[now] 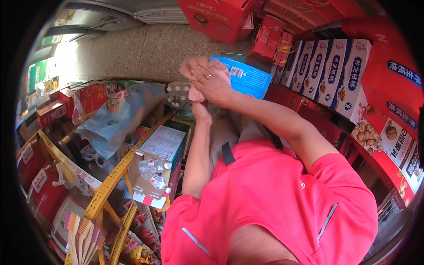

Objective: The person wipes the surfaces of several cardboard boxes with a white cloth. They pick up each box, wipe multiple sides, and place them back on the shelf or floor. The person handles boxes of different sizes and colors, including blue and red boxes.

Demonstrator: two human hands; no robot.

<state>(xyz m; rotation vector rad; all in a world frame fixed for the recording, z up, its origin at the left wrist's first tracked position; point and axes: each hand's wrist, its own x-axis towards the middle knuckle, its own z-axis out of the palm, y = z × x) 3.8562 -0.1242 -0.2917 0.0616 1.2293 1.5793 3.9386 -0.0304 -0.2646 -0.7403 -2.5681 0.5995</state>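
Observation:
A crumpled pink cloth [197,94] is pressed between my two hands, held out in front of my body. My right hand [213,84], with a ring on one finger, lies over the cloth. Underneath is my left hand [201,114], mostly covered; its wrist and lower part show, and the fingers near the far end are blurred. Just beyond the hands, to the right, a bright blue box [253,79] bears print and a barcode. Left of the hands, a pack of clear bottles with white caps [178,94] stands low down.
At the left, a yellow metal shelf frame [109,180] stands beside an open carton [140,188] with clear plastic bottles [155,179] on it. A light-blue bag [116,116] lies beyond. Toothbrushes [82,237] stick up lower left. Stacked gift boxes [344,76] line the right; red cartons [218,20] stand ahead.

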